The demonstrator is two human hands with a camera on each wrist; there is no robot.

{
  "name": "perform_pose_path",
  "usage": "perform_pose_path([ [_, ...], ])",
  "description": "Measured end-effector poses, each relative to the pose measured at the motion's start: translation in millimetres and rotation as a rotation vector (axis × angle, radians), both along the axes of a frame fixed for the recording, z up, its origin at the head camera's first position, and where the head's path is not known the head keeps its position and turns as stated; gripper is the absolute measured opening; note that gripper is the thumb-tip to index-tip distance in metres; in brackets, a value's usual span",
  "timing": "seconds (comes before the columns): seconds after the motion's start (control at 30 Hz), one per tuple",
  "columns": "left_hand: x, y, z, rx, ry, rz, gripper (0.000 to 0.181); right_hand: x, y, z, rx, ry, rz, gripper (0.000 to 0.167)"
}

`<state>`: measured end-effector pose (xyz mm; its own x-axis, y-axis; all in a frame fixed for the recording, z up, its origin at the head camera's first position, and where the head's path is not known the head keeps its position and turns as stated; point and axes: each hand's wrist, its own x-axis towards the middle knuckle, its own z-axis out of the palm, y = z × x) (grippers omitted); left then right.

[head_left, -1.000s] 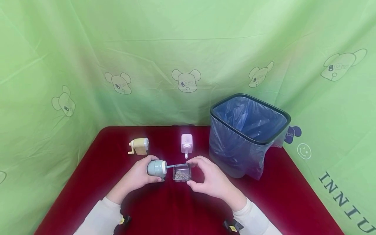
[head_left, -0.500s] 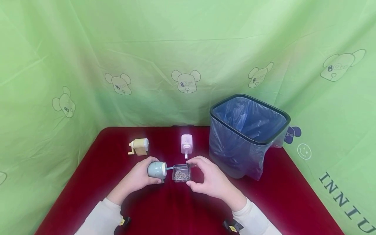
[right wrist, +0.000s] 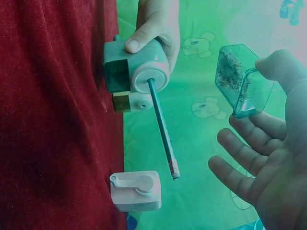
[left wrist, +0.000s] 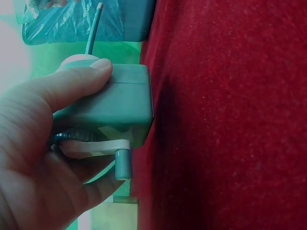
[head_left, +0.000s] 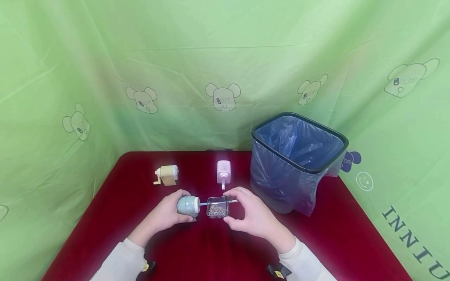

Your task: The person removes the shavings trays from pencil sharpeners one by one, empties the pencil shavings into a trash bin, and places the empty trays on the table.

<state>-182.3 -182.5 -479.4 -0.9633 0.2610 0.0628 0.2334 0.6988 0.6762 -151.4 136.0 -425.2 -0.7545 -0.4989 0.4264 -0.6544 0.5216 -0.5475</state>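
My left hand (head_left: pixel 168 210) grips a blue-green crank pencil sharpener (left wrist: pixel 120 98), with the thumb across its body. A blue pencil (right wrist: pixel 162 124) sticks out of the sharpener's round white front, its eraser end outward. The crank handle (left wrist: pixel 96 147) points back toward the palm. In the right wrist view, a square opening shows in the sharpener's side. My right hand (head_left: pixel 253 214) pinches a small clear box (right wrist: pixel 261 93) between thumb and fingers. Grey-brown pencil shavings (right wrist: pixel 230 69) lie inside it. From the head view, the box is just right of the sharpener, with the pencil crossing behind it.
Behind my left hand lies a yellow crank sharpener (head_left: pixel 166 175). A pink one (head_left: pixel 223 171) is at the back middle of the red cloth (head_left: pixel 197 253). A bin (head_left: pixel 299 168) lined with a blue bag stands at the right. Green curtains (head_left: pixel 183 70) enclose the table.
The sharpener in my left hand has turned slightly and sunk a little, so the pencil lies more level and its end now shows right of the box. My right hand has barely moved.
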Motion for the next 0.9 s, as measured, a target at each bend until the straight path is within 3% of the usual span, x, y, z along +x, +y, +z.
perform_pose_path([
  [0.53,0.1,-1.6,-8.9,0.002,0.021,-0.020,0.069,-0.9,0.7,0.8,-0.017,-0.008,0.022,0.062],
  [0.9,0.9,-0.1,-7.5,-0.007,0.018,-0.028,0.069,-2.3,0.5,-1.2,-0.035,-0.009,0.035,0.061],
])
